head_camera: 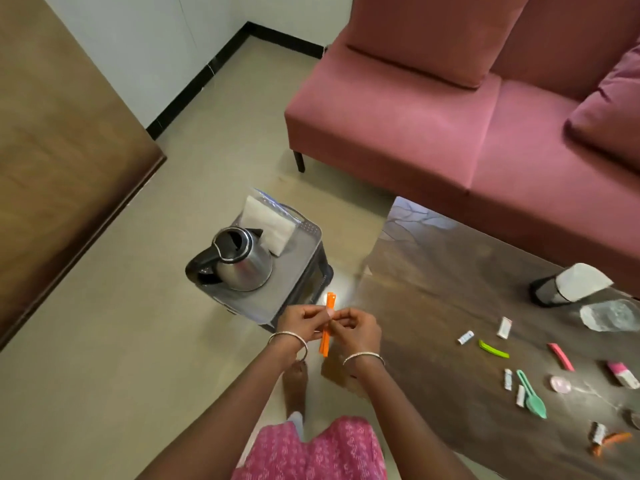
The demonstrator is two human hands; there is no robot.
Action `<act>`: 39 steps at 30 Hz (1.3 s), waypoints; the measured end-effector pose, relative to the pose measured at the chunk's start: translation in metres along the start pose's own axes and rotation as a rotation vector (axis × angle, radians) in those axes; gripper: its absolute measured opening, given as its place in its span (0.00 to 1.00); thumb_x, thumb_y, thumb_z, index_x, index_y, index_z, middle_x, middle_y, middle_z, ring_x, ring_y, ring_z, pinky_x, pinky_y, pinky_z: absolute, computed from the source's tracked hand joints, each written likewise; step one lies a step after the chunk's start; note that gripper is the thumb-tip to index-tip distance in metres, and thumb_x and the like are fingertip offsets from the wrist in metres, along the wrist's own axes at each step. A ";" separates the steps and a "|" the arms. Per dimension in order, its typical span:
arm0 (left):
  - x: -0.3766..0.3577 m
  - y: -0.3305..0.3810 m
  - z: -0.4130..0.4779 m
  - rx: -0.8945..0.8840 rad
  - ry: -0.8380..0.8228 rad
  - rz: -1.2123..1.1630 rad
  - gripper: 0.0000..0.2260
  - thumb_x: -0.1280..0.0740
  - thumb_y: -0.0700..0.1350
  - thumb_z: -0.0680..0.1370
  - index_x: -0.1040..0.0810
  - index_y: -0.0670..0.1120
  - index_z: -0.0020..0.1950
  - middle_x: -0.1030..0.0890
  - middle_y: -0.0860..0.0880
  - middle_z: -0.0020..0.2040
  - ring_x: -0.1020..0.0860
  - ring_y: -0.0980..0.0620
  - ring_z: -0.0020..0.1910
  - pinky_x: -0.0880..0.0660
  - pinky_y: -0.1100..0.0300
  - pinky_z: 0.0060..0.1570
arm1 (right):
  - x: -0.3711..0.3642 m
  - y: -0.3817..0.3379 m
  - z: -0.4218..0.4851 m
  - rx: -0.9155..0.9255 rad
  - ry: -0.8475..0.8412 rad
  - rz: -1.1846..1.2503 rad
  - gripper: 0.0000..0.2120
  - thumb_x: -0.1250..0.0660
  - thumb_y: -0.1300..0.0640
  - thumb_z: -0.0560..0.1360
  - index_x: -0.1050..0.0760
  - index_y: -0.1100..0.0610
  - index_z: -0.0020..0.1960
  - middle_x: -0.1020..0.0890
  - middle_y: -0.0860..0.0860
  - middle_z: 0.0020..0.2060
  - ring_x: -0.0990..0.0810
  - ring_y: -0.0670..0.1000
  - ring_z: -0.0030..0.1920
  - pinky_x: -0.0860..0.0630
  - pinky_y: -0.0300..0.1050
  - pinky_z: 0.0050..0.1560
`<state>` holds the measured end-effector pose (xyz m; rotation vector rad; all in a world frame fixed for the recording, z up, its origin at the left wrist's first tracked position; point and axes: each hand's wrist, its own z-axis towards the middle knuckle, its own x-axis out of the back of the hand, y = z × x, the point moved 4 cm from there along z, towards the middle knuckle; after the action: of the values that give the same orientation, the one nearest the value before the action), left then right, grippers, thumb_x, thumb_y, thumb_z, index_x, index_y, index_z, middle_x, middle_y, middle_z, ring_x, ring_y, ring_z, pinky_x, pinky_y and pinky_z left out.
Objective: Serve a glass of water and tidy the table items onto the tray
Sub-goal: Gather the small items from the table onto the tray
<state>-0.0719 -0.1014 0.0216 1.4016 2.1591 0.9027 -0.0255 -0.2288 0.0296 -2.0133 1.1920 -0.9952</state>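
Observation:
My left hand (pixel 302 323) and my right hand (pixel 356 329) together grip an orange plastic clip (pixel 326 342), held upright between the tray and the table. The grey tray (pixel 298 268) rests on a small dark stool and carries a steel kettle (pixel 239 259) and a plastic bag of white napkins (pixel 268 225). On the dark table (pixel 450 289) lie a green clip (pixel 493 348), a pink clip (pixel 561 356), a teal spoon (pixel 531 394), several small sachets (pixel 504 327) and a clear glass (pixel 609 315).
A dark holder with white paper (pixel 568 284) stands at the table's far right. A pink sofa (pixel 450 133) runs behind the table. A brown wooden panel (pixel 62 150) fills the left. Beige floor lies around the stool.

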 end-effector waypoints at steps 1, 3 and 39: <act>0.011 0.005 0.010 -0.009 0.019 0.025 0.09 0.28 0.43 0.74 0.16 0.42 0.52 0.17 0.44 0.40 0.18 0.51 0.39 0.21 0.62 0.36 | -0.013 -0.005 0.009 -0.001 -0.013 -0.003 0.04 0.25 0.68 0.68 0.19 0.63 0.41 0.16 0.55 0.31 0.17 0.49 0.31 0.21 0.39 0.34; 0.031 0.016 0.033 -0.019 0.083 0.082 0.06 0.27 0.44 0.73 0.15 0.44 0.48 0.17 0.44 0.37 0.19 0.50 0.37 0.19 0.57 0.39 | -0.039 -0.015 0.029 -0.006 -0.055 -0.005 0.05 0.25 0.68 0.68 0.19 0.62 0.39 0.16 0.56 0.31 0.18 0.47 0.30 0.22 0.38 0.32; 0.056 0.008 0.282 0.381 0.372 -0.319 0.15 0.34 0.33 0.73 0.31 0.42 0.27 0.31 0.53 0.17 0.34 0.56 0.15 0.37 0.69 0.17 | -0.179 -0.034 0.253 -0.288 0.166 -0.483 0.04 0.36 0.61 0.74 0.24 0.61 0.46 0.20 0.60 0.49 0.19 0.64 0.51 0.25 0.50 0.42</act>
<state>0.0916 0.0352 -0.1713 1.0499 2.8556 0.6952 0.1433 -0.0252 -0.1360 -2.5654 0.9928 -1.2998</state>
